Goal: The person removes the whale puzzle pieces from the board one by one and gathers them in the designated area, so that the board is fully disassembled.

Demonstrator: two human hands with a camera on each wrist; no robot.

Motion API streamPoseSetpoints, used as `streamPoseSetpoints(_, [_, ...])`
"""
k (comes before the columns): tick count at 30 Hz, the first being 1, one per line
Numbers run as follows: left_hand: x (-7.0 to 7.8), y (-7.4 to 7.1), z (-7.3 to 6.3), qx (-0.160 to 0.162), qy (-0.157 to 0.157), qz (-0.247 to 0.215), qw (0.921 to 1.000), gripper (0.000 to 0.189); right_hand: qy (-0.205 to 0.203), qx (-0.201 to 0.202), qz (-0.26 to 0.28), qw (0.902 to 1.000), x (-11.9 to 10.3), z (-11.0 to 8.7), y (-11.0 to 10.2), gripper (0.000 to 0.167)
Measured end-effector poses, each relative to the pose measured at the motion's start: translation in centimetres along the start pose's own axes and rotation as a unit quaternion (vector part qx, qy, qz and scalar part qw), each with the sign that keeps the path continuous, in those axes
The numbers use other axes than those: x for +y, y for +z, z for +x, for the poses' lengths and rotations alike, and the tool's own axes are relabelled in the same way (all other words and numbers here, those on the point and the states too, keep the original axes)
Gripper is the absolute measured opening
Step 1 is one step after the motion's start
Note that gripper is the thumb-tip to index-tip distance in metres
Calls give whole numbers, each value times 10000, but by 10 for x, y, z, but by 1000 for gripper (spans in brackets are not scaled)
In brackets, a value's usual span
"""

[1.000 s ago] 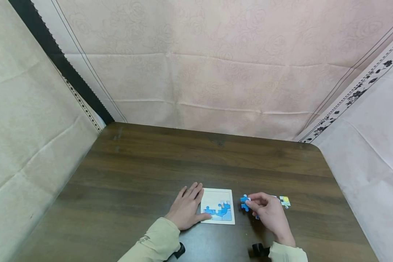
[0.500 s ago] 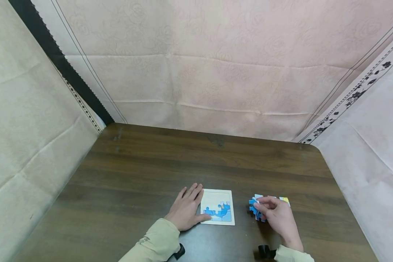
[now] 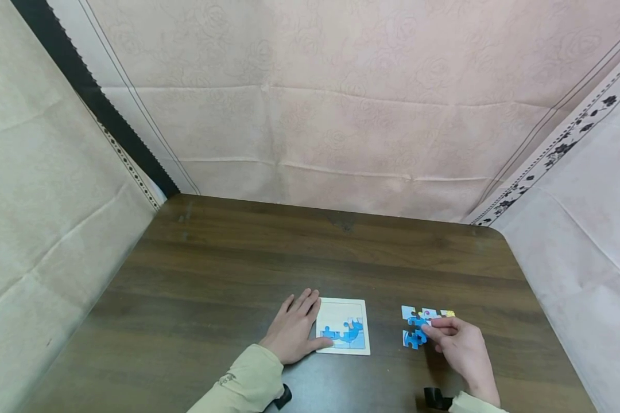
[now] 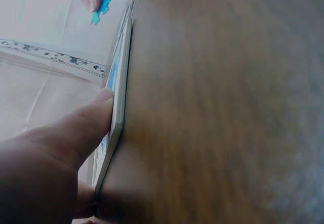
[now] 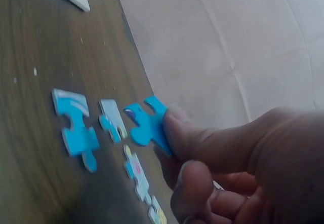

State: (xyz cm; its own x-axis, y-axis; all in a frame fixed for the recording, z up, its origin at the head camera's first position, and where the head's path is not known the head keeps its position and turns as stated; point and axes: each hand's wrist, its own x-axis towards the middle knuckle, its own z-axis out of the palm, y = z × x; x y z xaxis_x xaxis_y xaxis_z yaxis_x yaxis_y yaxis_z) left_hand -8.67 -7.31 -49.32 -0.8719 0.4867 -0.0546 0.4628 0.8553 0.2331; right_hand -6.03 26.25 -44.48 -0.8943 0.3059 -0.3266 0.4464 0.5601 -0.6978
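My right hand (image 3: 458, 346) pinches a blue jigsaw puzzle piece (image 5: 149, 124) between thumb and fingers, held above the table in the right wrist view. Close by lies a blue puzzle piece (image 5: 77, 127), with a pale blue and white piece (image 5: 113, 118) beside it. My left hand (image 3: 295, 327) lies flat with fingers spread along the left side of a white-framed puzzle board (image 3: 343, 306). Its thumb rests on the board's lower left, also seen in the left wrist view. Blue pieces (image 3: 352, 335) fill the lower part of the board.
Several loose pieces, among them a yellow one (image 3: 447, 314), lie right of the board, partly behind my right hand. The brown wooden table (image 3: 268, 252) meets pale cloth (image 3: 341, 132) at its back edge. A black strap mount (image 3: 436, 398) sits at my right wrist.
My right hand has moved right with the blue puzzle piece, from beside the board to over the loose pieces, uncovering some of them. The left hand and board stay put.
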Motion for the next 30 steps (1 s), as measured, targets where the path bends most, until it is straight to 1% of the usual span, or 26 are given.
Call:
streamPoseSetpoints(5, [0,-1,0,-28,-27,-53,10000,91,-3,-16,199,9998,9,0,-4,37])
streamPoseSetpoints(7, [0,-2,0,-28,-27,-60,10000,91,57,-44,211,9998,11,0,-6,38])
streamPoseSetpoints(11, [0,-1,0,-14,-15,-63,10000,90,143,-124,116,9998,14,0,-9,42])
streamPoseSetpoints(18, [0,1,1,-18,-22,-22,10000,91,428,-174,24,9989,18,2,-10,44])
streamPoseSetpoints(26, [-1,0,0,8,-4,-21,10000,91,394,-237,80,9989,21,4,-10,42])
streamPoseSetpoints(30, [-1,1,0,-7,4,-16,10000,91,419,-232,-129,9988,21,5,-9,38])
